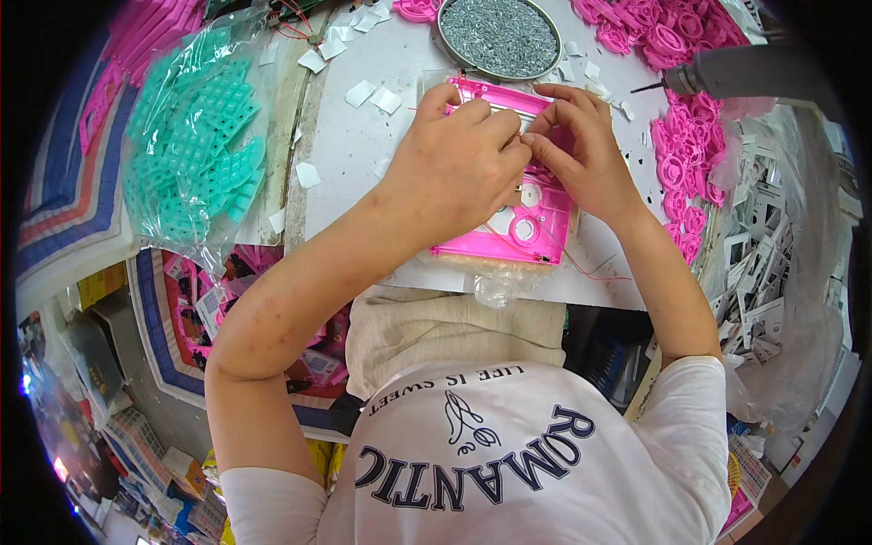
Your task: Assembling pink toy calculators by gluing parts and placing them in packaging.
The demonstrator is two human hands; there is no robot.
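A pink plastic housing (486,245) lies on the white worktop, open side up, with white round parts and thin wires inside. My left hand (463,163) is bent over its left and middle part, fingers curled into a pinch. From the right, my right hand (586,154) meets it, thumb and forefinger pressed together beside the left fingertips. Whatever the fingertips hold is too small and hidden to name. A thin red and green wire (595,275) trails off the housing's right side. Beneath the housing's near edge shows a pale pad, with crumpled clear plastic (509,289) in front.
A round metal dish (498,76) of small screws stands beyond the housing. An electric screwdriver (740,77) juts in from the right above pink ring-shaped parts (677,182). Teal keypad pieces (195,145) fill a clear bag at left. White paper bits (386,100) lie scattered.
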